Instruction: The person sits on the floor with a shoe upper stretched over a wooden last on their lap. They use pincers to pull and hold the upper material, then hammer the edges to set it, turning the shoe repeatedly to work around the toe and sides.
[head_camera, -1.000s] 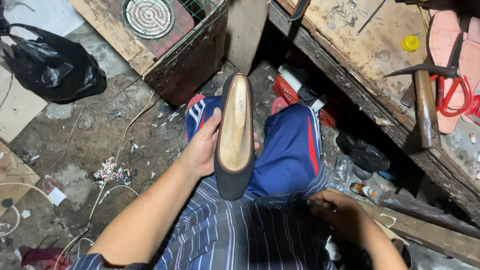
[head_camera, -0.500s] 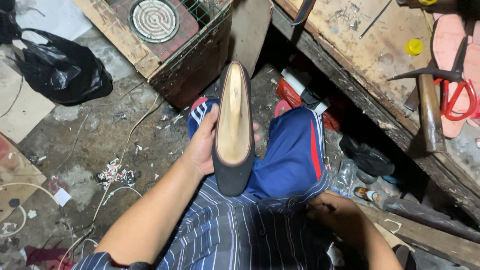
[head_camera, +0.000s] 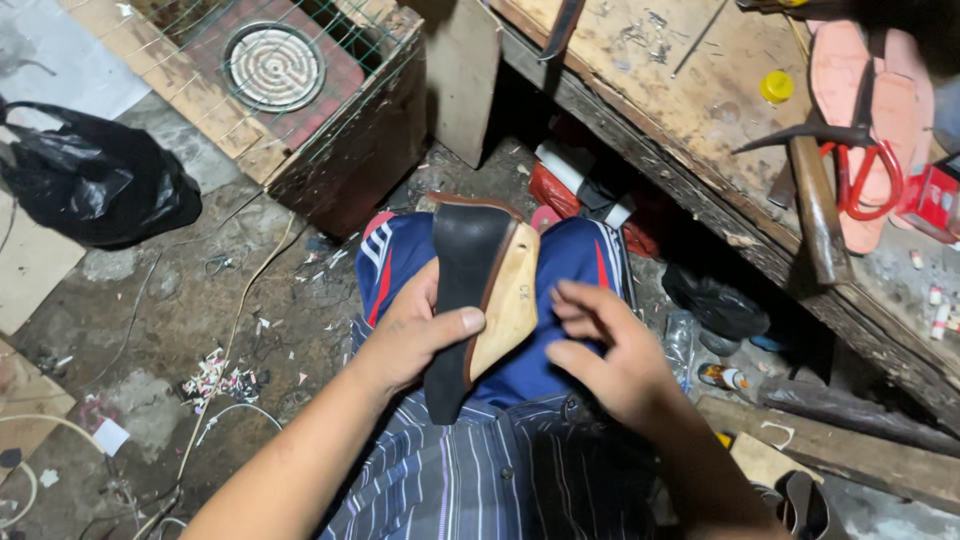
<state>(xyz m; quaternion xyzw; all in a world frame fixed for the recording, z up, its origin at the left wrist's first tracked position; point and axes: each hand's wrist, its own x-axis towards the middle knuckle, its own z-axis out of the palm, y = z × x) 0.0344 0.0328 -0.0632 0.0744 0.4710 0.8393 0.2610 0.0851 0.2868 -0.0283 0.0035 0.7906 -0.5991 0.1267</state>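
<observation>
Resting in left hand (head_camera: 415, 335) grip – shoe sole (head_camera: 480, 290) – right hand (head_camera: 600, 355) just beside

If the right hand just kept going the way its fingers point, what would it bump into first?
Most likely the tan side of the shoe sole that the left hand grips over the lap; the right hand has fingertips close beside it, though depth is hard to judge.

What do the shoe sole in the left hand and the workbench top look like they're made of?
Shoe sole: the side edge looks like pale, smooth wood or a wood-like composite, and the black matte face is probably rubber or leather, with a brown rim. Workbench: raw wooden planks, scuffed and stained. The left hand grips the sole.
</observation>
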